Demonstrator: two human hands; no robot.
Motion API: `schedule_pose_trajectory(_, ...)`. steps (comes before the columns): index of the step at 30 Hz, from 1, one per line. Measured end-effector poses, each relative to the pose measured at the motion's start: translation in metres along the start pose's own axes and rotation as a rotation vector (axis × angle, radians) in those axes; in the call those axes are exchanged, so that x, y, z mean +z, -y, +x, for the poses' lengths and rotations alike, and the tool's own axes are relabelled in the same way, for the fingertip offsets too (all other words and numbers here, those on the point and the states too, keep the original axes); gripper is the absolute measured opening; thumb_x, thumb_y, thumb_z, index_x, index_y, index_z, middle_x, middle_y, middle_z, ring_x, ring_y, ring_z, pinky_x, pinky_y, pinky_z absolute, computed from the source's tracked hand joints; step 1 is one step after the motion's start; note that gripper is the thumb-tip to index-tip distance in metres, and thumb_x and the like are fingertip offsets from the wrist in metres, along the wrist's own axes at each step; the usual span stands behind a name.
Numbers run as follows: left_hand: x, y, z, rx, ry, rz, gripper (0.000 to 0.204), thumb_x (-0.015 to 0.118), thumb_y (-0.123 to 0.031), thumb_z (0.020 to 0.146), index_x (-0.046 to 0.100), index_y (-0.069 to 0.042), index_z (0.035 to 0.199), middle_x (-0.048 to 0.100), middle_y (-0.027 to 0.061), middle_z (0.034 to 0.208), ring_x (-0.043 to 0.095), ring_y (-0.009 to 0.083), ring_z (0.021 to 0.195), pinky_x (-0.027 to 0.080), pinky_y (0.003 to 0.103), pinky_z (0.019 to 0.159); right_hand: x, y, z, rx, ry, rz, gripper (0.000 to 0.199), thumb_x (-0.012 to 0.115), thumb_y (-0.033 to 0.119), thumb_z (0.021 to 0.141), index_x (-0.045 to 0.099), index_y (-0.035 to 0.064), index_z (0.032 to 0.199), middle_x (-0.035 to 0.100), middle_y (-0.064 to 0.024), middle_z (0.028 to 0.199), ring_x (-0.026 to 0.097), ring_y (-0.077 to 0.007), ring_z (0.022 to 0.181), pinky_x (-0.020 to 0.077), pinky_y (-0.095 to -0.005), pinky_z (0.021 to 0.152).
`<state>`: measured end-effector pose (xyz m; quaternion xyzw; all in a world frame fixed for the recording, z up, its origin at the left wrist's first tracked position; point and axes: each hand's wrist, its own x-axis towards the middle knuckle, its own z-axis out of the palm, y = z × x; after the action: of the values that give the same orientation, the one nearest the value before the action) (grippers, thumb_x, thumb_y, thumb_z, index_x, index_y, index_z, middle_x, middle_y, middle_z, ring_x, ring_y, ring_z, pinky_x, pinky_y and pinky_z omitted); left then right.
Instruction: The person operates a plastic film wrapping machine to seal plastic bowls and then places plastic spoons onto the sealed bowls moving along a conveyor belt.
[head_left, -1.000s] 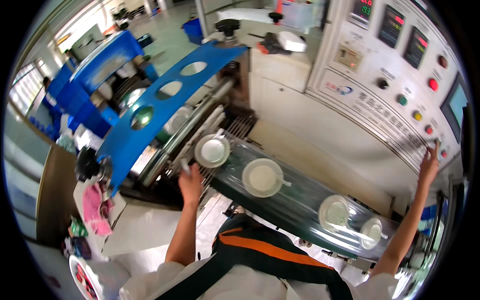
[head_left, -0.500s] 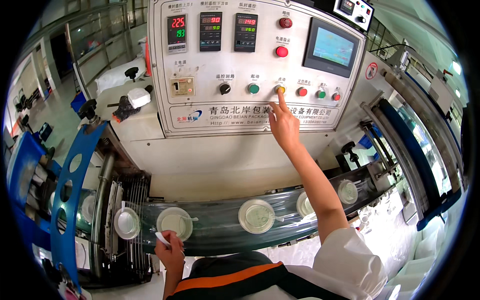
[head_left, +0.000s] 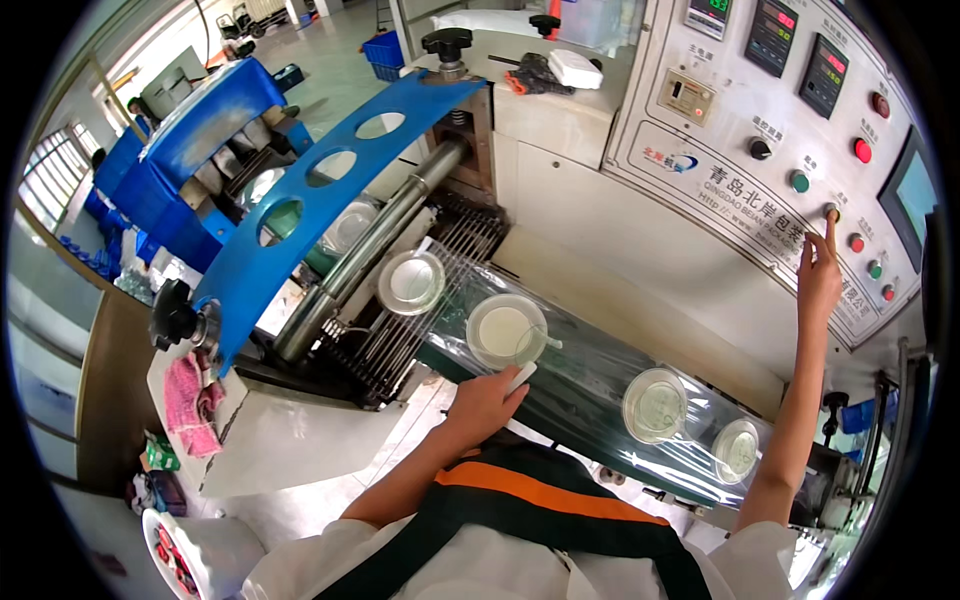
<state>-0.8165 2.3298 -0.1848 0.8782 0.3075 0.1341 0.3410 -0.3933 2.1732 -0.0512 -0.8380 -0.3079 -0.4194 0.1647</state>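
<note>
My left hand (head_left: 482, 408) is closed around a small flat white stick (head_left: 521, 377), whose end sticks out past the thumb. It is at the near edge of a conveyor, just below a white round bowl (head_left: 505, 325) under clear film (head_left: 590, 372). My right arm reaches up to the control panel (head_left: 735, 165). There the outstretched index finger of my right hand (head_left: 820, 275) touches a round push button (head_left: 831, 212); the other fingers are loosely bent and hold nothing. Another bowl (head_left: 411, 281) lies at the slatted section, and two more bowls (head_left: 655, 405) lie further right.
A blue bar with round holes (head_left: 330, 168) and a metal roller (head_left: 375, 245) cross the conveyor at the left. Black knobs (head_left: 447, 42) top the bar's mounts. A pink cloth (head_left: 193, 405) lies on the near-left corner, above a white bin (head_left: 205, 550).
The view has swung left and tilted, so the panel now sits at the upper right. My right index finger stays on the button; my left hand still holds the white stick beside the bowl.
</note>
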Motion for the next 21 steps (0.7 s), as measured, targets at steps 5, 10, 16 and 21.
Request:
schedule_pose_trajectory(5, -0.004, 0.008, 0.001, -0.043, 0.018, 0.086, 0.028, 0.049, -0.03, 0.083, 0.051, -0.005, 0.097, 0.057, 0.0156, 0.063, 0.056, 0.0344, 0.061, 0.042, 0.043, 0.055, 0.0, 0.002, 0.001, 0.012, 0.033, 0.02, 0.014, 0.052, 0.017, 0.083, 0.061, 0.0069, 0.084, 0.041, 0.0079, 0.129, 0.057, -0.0201, 0.052, 0.0449, -0.0296, 0.048)
schedule_pose_trajectory(10, -0.011, 0.015, 0.005, -0.077, -0.03, 0.086, 0.027, 0.049, -0.029, 0.083, 0.049, -0.005, 0.096, 0.057, 0.0161, 0.064, 0.056, 0.0353, 0.062, 0.043, 0.045, 0.056, 0.007, -0.009, 0.001, 0.01, 0.027, 0.032, 0.017, 0.051, 0.019, 0.084, 0.061, 0.0061, 0.085, 0.04, 0.007, 0.13, 0.056, -0.0212, 0.052, 0.0448, -0.031, 0.049)
schedule_pose_trajectory(16, -0.015, 0.021, 0.003, -0.122, -0.124, 0.058, 0.03, 0.049, -0.027, 0.083, 0.047, -0.005, 0.103, 0.057, 0.0172, 0.064, 0.056, 0.0363, 0.062, 0.043, 0.045, 0.056, 0.003, 0.0, 0.001, 0.003, 0.064, 0.056, 0.014, 0.052, 0.016, 0.083, 0.06, 0.0051, 0.084, 0.039, 0.007, 0.131, 0.056, -0.0203, 0.053, 0.0438, -0.0305, 0.049)
schedule_pose_trajectory(21, -0.007, 0.028, 0.013, -0.1, -0.15, 0.119, 0.038, 0.051, -0.029, 0.081, 0.045, -0.006, 0.111, 0.057, 0.0176, 0.064, 0.056, 0.0364, 0.062, 0.044, 0.045, 0.056, -0.002, -0.012, -0.007, -0.041, 0.048, 0.03, 0.009, 0.056, 0.011, 0.078, 0.061, 0.0089, 0.084, 0.045, 0.0026, 0.126, 0.057, -0.0267, 0.057, 0.0447, -0.0331, 0.05)
